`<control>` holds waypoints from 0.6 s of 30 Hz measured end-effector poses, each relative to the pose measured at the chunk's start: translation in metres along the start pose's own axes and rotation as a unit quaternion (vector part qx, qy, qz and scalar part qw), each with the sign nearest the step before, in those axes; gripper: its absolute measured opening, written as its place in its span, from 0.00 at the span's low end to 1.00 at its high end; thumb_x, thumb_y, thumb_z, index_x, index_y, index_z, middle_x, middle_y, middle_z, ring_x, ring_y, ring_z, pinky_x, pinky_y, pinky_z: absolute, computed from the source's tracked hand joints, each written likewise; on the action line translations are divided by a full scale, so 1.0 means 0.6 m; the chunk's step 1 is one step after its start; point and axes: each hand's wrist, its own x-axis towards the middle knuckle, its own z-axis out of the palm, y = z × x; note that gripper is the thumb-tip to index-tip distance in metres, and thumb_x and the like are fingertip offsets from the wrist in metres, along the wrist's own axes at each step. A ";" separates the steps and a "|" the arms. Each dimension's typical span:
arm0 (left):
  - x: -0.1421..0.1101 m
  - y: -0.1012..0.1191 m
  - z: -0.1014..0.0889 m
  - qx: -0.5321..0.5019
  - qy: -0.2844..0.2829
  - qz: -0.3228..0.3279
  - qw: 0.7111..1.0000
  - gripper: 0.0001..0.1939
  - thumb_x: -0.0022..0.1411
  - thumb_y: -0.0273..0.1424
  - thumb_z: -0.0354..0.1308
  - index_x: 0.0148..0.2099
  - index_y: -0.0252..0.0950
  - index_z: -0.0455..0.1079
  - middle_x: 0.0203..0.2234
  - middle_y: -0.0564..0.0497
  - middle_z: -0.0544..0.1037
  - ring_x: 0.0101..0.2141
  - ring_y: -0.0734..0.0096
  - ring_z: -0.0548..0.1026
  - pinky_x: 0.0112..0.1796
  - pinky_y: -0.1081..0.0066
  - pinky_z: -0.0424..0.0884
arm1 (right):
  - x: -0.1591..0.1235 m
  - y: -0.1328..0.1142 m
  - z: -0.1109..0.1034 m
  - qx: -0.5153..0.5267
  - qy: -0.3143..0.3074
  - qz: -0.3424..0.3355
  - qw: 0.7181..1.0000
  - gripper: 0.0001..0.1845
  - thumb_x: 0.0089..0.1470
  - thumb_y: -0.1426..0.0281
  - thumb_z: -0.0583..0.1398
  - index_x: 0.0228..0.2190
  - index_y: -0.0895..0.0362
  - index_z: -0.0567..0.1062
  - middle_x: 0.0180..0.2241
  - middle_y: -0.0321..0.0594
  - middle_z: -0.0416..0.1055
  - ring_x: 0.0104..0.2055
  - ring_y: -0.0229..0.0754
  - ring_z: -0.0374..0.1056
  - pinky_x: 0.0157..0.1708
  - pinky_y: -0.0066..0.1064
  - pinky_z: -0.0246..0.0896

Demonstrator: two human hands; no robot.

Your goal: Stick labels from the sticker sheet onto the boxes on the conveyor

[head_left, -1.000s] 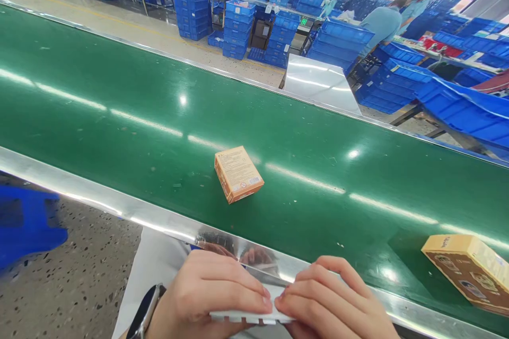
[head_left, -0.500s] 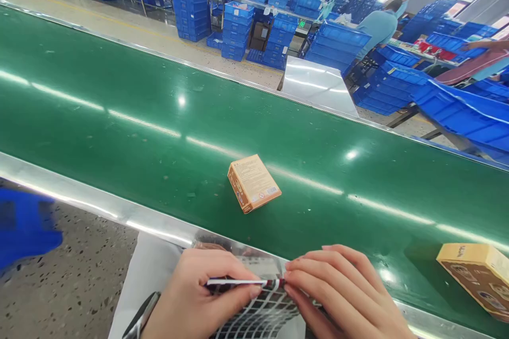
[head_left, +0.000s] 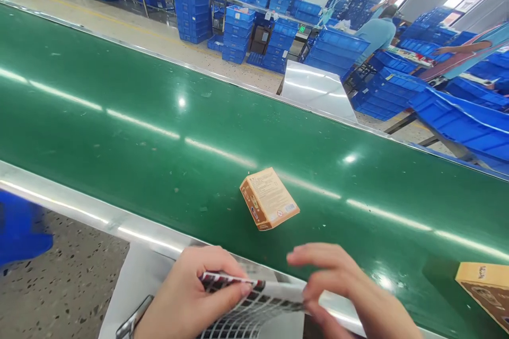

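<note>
My left hand pinches a thin, flexible sheet or bag by its upper edge, between thumb and bent fingers. White grid lines cross its dark surface, and a dark red and white strip shows along the edge. At its right end, my right hand has the thumb and a finger closed on the corner, while the index finger is lifted away; this hand is slightly blurred. Beyond both hands, a tan and brown printed carton lies on the green conveyor belt. The lower part of the sheet runs out of view.
A second tan and brown carton is on the belt at the right edge. Metal rail borders the near side. Across the belt are a metal plate, stacked blue crates and people.
My right hand's index finger has lifted off the sheet's edge, and the sheet's right end has dipped. Both cartons have shifted right and nearer in view.
</note>
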 end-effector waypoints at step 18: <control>0.120 0.013 0.065 0.091 -0.181 0.106 0.973 0.10 0.51 0.19 0.72 0.27 0.40 0.79 0.62 0.50 0.68 0.68 0.52 0.54 0.66 0.48 0.56 | 0.097 0.120 0.000 0.293 0.107 0.377 0.872 0.25 0.44 0.46 0.69 0.31 0.55 0.79 0.40 0.45 0.78 0.41 0.53 0.71 0.37 0.36 0.65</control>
